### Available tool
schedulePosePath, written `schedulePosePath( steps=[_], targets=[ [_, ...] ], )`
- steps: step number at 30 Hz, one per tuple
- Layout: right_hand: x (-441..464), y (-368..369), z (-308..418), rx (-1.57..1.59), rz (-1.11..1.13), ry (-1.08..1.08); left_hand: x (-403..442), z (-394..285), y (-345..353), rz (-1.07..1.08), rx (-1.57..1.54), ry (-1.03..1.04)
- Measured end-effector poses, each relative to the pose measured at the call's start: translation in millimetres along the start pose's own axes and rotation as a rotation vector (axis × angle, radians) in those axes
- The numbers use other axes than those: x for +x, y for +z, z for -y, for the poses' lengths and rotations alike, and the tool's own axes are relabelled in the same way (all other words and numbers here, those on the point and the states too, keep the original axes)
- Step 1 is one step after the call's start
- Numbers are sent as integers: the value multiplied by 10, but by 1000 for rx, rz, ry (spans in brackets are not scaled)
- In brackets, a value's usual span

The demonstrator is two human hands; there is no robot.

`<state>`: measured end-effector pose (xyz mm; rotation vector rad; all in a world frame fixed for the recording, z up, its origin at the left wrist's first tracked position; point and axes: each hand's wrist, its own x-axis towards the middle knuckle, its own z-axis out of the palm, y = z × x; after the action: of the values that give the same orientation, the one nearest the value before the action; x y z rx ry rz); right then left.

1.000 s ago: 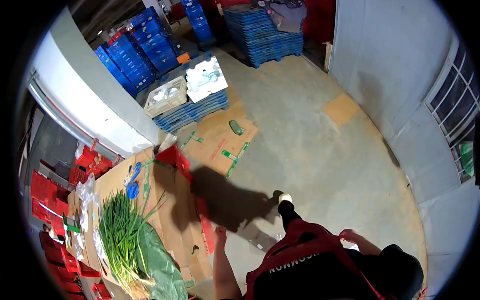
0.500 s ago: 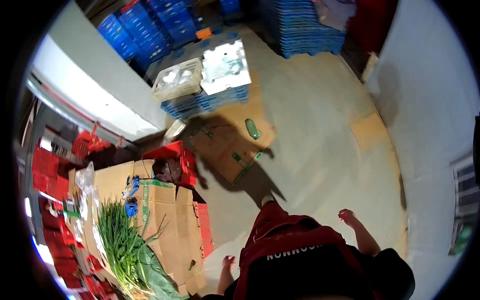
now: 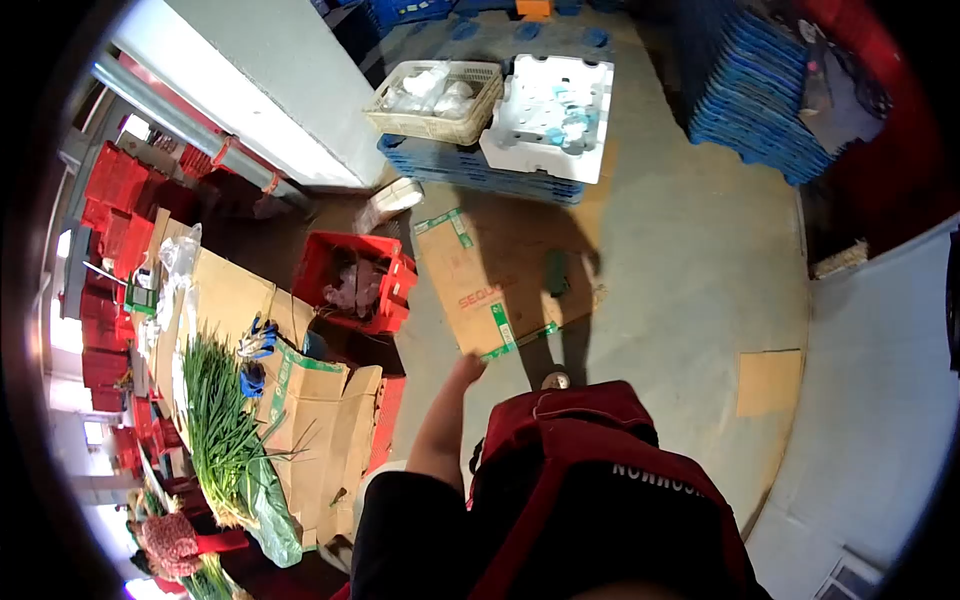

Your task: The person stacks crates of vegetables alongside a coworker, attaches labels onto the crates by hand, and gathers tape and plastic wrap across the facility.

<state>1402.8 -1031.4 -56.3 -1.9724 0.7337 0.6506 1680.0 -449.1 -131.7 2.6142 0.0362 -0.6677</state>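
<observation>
My left hand (image 3: 470, 369) is stretched forward at waist height, over the floor beside the flattened cardboard (image 3: 461, 285). Nothing can be seen in it, but its fingers are too small and blurred to make out. My right hand is out of view. On the cardboard ahead lies a dark green object (image 3: 556, 273), in my shadow. Left of me, a cardboard-covered table (image 3: 318, 420) carries a big bunch of green onions (image 3: 215, 430), blue-and-white gloves (image 3: 258, 338) and a green plastic sheet (image 3: 272, 515).
A red crate (image 3: 400, 295) with plastic inside stands ahead left. Beyond it, a cream basket (image 3: 430, 125) and a white foam box (image 3: 600, 150) rest on blue pallets (image 3: 430, 165). More pallets (image 3: 750, 90) are stacked at right. A person (image 3: 170, 540) is at lower left.
My left arm has swung forward from beside my hip. My right hand has left the view. The foam box, basket and red crate appear nearer as I move forward, and the view has turned left.
</observation>
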Motion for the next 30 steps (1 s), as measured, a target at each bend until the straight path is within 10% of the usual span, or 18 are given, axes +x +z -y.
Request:
schedulePosePath(
  steps=[7, 10, 13, 20, 23, 28, 30],
  targets=[
    [1226, -888, 213, 167, -5, 137, 1922, -2598, -1317, -283, -632, 391],
    [1698, -1432, 374, 178, -14, 163, 1993, -3068, -1331, -113, -312, 139],
    [2282, -2014, 640, 110, 12, 141, 1992, -2670, -675, 9, -214, 266],
    [4515, -3553, 2186, 197, -9, -189, 587, -1644, 497, 60, -824, -691],
    [5177, -3676, 3282, 294, -235, -316, 338, -1255, 776, 258, -229, -209],
    [5761, -3363, 4549, 116, 88, -272, 1597, -1494, 570, 146, -985, -619],
    [5596, -3004, 5431, -301, 216, -270, 2513, -1765, 295, -68, -532, -600]
  ],
)
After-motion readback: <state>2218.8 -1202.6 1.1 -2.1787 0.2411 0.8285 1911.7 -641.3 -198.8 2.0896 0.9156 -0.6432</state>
